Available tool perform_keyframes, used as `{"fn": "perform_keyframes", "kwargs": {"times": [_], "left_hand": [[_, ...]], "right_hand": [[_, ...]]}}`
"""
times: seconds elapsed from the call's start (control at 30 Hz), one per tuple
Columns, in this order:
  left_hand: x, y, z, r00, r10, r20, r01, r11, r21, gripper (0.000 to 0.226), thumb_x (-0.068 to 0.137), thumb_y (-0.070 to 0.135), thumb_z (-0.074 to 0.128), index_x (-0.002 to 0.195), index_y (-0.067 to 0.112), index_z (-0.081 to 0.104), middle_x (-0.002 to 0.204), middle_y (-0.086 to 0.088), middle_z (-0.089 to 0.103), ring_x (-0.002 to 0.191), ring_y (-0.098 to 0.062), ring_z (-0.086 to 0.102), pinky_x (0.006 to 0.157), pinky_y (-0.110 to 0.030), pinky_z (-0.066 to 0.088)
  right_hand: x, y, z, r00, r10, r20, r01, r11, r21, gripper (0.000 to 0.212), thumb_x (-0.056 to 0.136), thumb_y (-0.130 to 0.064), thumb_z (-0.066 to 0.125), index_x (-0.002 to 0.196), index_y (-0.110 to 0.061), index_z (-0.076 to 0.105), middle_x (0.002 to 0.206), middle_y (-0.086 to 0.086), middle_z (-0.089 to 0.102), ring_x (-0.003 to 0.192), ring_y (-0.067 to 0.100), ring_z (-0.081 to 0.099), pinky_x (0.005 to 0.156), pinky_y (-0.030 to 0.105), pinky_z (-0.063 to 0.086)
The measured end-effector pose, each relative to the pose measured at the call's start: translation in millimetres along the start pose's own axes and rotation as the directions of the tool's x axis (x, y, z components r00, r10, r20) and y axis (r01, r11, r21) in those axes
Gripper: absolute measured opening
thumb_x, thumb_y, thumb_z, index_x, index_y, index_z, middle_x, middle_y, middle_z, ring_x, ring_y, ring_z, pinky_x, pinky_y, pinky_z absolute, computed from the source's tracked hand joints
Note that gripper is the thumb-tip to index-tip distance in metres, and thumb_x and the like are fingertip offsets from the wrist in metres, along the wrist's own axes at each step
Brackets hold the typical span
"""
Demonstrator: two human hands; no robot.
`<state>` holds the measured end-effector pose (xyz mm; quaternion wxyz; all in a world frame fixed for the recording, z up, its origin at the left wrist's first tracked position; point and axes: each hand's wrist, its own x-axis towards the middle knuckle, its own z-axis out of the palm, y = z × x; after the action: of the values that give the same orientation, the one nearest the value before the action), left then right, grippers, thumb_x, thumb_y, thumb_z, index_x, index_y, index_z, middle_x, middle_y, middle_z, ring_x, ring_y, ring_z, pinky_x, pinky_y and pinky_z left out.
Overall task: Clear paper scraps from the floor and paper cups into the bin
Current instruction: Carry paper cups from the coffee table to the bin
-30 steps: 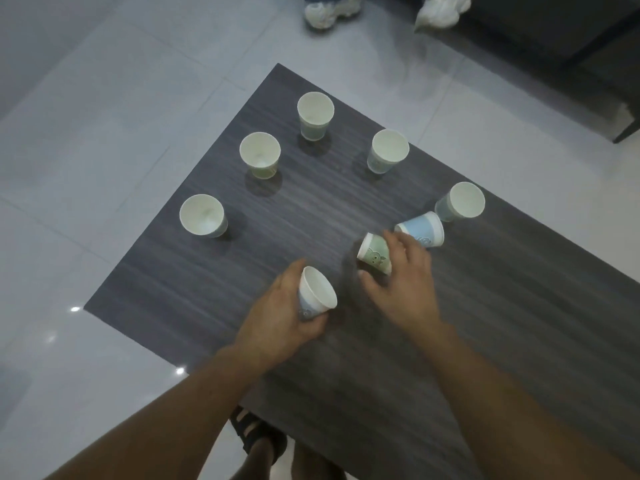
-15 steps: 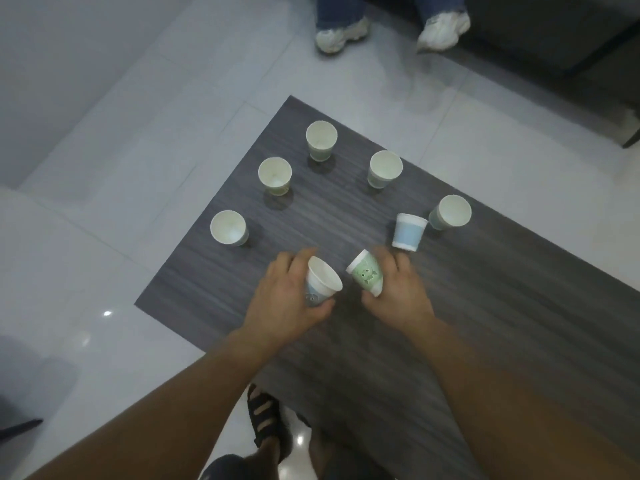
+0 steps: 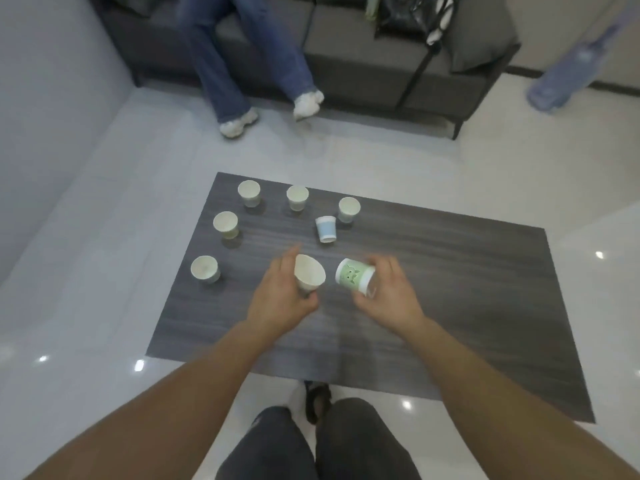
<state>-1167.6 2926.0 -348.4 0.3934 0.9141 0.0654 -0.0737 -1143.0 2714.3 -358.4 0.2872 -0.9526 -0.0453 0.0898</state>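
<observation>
My left hand point(image 3: 280, 299) grips a white paper cup point(image 3: 309, 276), tilted with its mouth toward me, above the dark low table point(image 3: 450, 289). A green-printed paper cup point(image 3: 354, 278) lies on its side in the grip of my right hand point(image 3: 388, 296), bottom pointing left. A blue cup point(image 3: 326, 229) stands upside down just beyond my hands. Several more cups stand upright on the table's far left part, among them ones at the left edge point(image 3: 204, 269) and far corner point(image 3: 249, 193). No bin or paper scrap is in view.
A seated person's legs and white shoes point(image 3: 239, 123) are beyond the table, in front of a grey sofa point(image 3: 363, 71). A light blue mop point(image 3: 561, 81) leans at the far right. White tiled floor point(image 3: 104, 237) surrounds the table. My own legs point(image 3: 311, 441) stand at its near edge.
Both hands have lifted their cups off the table and drawn back toward me. The view has pulled up and back, bringing the sofa and seated person into sight.
</observation>
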Motion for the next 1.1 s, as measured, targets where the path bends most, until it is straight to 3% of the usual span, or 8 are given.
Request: {"fn": "perform_keyframes", "kwargs": {"times": [0.13, 0.2, 0.33, 0.53, 0.7, 0.8, 1.1], "left_hand": [[-30.7, 33.4, 3.7, 0.990, 0.134, 0.053, -0.136, 0.990, 0.037, 0.089, 0.071, 0.027, 0.071, 0.146, 0.027, 0.022, 0.126, 0.000, 0.035, 0.105, -0.024, 0.051, 0.082, -0.032, 0.044], [-47.7, 51.9, 12.2, 0.977, 0.186, 0.107, -0.192, 0.980, 0.044, 0.090, 0.072, 0.027, 0.070, 0.147, 0.025, 0.020, 0.126, -0.001, 0.032, 0.105, -0.024, 0.051, 0.084, -0.033, 0.046], [-80.3, 98.6, 44.9, 0.917, 0.343, 0.201, -0.365, 0.928, 0.080, 0.082, 0.076, 0.030, 0.069, 0.146, 0.018, 0.028, 0.133, -0.004, 0.033, 0.117, -0.024, 0.046, 0.094, -0.031, 0.040], [-138.2, 198.5, 133.9, 0.798, 0.504, 0.331, -0.568, 0.813, 0.131, 0.077, 0.079, 0.036, 0.068, 0.145, 0.018, 0.032, 0.133, -0.004, 0.038, 0.117, -0.022, 0.047, 0.092, -0.031, 0.042], [-226.0, 296.2, 238.4, 0.622, 0.621, 0.478, -0.714, 0.699, 0.021, 0.079, 0.078, 0.034, 0.069, 0.145, 0.020, 0.030, 0.132, 0.000, 0.036, 0.112, -0.020, 0.051, 0.088, -0.029, 0.044], [-287.2, 345.4, 297.9, 0.497, 0.665, 0.557, -0.775, 0.629, -0.061, 0.081, 0.076, 0.031, 0.070, 0.145, 0.020, 0.029, 0.131, -0.003, 0.035, 0.111, -0.023, 0.051, 0.090, -0.035, 0.047], [-430.8, 460.8, 440.1, 0.147, 0.706, 0.693, -0.892, 0.398, -0.216, 0.081, 0.075, 0.035, 0.069, 0.144, 0.027, 0.028, 0.133, 0.001, 0.028, 0.113, -0.023, 0.049, 0.094, -0.035, 0.047]], "right_hand": [[-65.4, 2.2, -30.6, 0.990, 0.080, -0.116, -0.076, 0.996, 0.038, 0.062, 0.073, -0.025, 0.077, 0.125, -0.012, 0.047, 0.121, 0.004, 0.045, 0.106, 0.025, 0.051, 0.081, 0.031, 0.042], [-103.2, 13.4, -46.4, 0.979, 0.110, -0.170, -0.103, 0.993, 0.052, 0.058, 0.073, -0.027, 0.077, 0.123, -0.015, 0.050, 0.118, 0.001, 0.045, 0.103, 0.024, 0.053, 0.078, 0.030, 0.042], [-180.1, 53.9, -78.2, 0.933, 0.213, -0.290, -0.191, 0.976, 0.102, 0.064, 0.076, -0.034, 0.073, 0.134, -0.023, 0.048, 0.127, -0.002, 0.044, 0.114, 0.022, 0.050, 0.091, 0.034, 0.045], [-304.0, 137.6, -118.9, 0.808, 0.413, -0.420, -0.371, 0.911, 0.183, 0.074, 0.080, -0.040, 0.069, 0.145, -0.025, 0.037, 0.140, -0.001, 0.040, 0.127, 0.021, 0.039, 0.101, 0.033, 0.036], [-431.2, 215.8, -161.7, 0.680, 0.531, -0.506, -0.533, 0.832, 0.157, 0.070, 0.083, -0.046, 0.063, 0.145, -0.025, 0.038, 0.138, -0.004, 0.041, 0.125, 0.020, 0.040, 0.100, 0.030, 0.038], [-510.6, 253.9, -183.0, 0.582, 0.616, -0.531, -0.625, 0.756, 0.193, 0.069, 0.085, -0.047, 0.060, 0.146, -0.025, 0.037, 0.139, -0.003, 0.041, 0.126, 0.021, 0.038, 0.104, 0.032, 0.037], [-679.9, 336.1, -222.8, 0.230, 0.780, -0.581, -0.782, 0.504, 0.367, 0.069, 0.086, -0.046, 0.058, 0.147, -0.024, 0.035, 0.141, -0.001, 0.040, 0.126, 0.022, 0.037, 0.106, 0.034, 0.036]]}}
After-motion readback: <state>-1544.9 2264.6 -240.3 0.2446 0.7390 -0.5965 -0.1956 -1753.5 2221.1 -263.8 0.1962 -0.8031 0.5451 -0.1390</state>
